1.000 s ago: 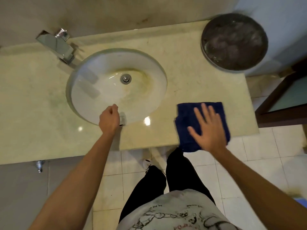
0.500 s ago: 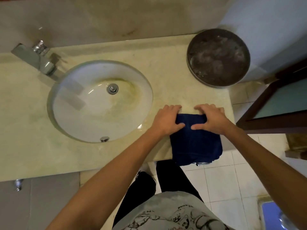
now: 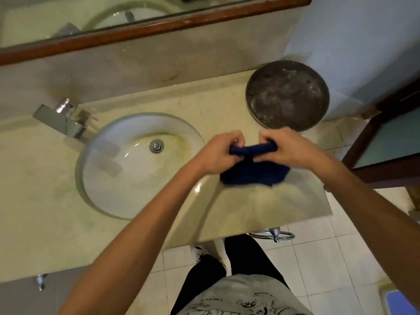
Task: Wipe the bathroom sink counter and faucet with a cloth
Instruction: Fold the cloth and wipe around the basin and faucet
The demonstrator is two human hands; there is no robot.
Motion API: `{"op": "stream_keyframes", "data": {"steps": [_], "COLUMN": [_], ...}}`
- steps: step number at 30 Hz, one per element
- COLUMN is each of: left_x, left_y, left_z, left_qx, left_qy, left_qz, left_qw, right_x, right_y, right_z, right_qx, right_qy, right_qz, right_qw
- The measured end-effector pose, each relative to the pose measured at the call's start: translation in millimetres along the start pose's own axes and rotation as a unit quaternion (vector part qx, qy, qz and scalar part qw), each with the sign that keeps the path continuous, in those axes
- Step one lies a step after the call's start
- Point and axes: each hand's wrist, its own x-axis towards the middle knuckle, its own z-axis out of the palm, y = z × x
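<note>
My left hand [image 3: 217, 153] and right hand [image 3: 287, 147] both grip the cloth [image 3: 253, 169], fingers curled round its far edge, which is bunched into a dark blue roll between them. The rest of the cloth hangs down from my fingers toward me, and its lower edge is blurred; I cannot tell whether it touches the counter [image 3: 261, 210] beneath. My two thumbs lie on the near side of the roll, close together. Nearer to me than my fingers, the pale counter runs to its front edge, with a chrome ring [image 3: 276, 235] under that edge. Left of my left hand lies the sink [image 3: 127, 178], an oval basin with a yellowish stain around the drain [image 3: 156, 145]. Beyond the sink, far to the left of my fingers, stands the faucet [image 3: 61, 121], a flat chrome spout pointing over the basin rim. Just beyond my right hand sits a round dark pan [image 3: 287, 95] at the counter's back corner, its inside grey and smeared. Farthest off, above the backsplash, runs a mirror [image 3: 91, 17] with a brown wooden frame.
</note>
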Motion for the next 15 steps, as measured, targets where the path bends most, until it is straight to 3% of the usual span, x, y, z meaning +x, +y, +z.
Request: {"op": "stream_keyframes", "data": {"steps": [5, 7, 9, 11, 13, 14, 15], "left_x": [25, 34, 39, 34, 16, 2, -15], "left_y": [18, 7, -17, -50, -84, -100, -115], "left_z": [-86, -97, -92, -73, -49, -36, -23], "left_qx": [0.139, 0.194, 0.226, 0.223, 0.204, 0.185, 0.166], "left_qy": [0.164, 0.220, 0.222, 0.132, 0.017, -0.006, 0.005], "left_qz": [0.083, 0.078, 0.053, 0.014, -0.042, -0.072, -0.096], "left_qw": [0.973, 0.953, 0.947, 0.966, 0.978, 0.980, 0.981], "right_x": [63, 88, 106, 116, 116, 112, 109], "right_y": [-52, -55, -47, -27, -6, 4, 12], "right_z": [-50, -43, -24, 3, 31, 44, 55], "right_qx": [-0.043, -0.058, -0.086, -0.102, -0.127, -0.139, -0.141], "right_qy": [0.205, 0.247, 0.260, 0.200, 0.041, -0.022, -0.033], "right_qz": [-0.052, -0.065, -0.092, -0.096, -0.034, -0.003, 0.015], "right_qw": [0.977, 0.965, 0.957, 0.970, 0.991, 0.990, 0.989]}}
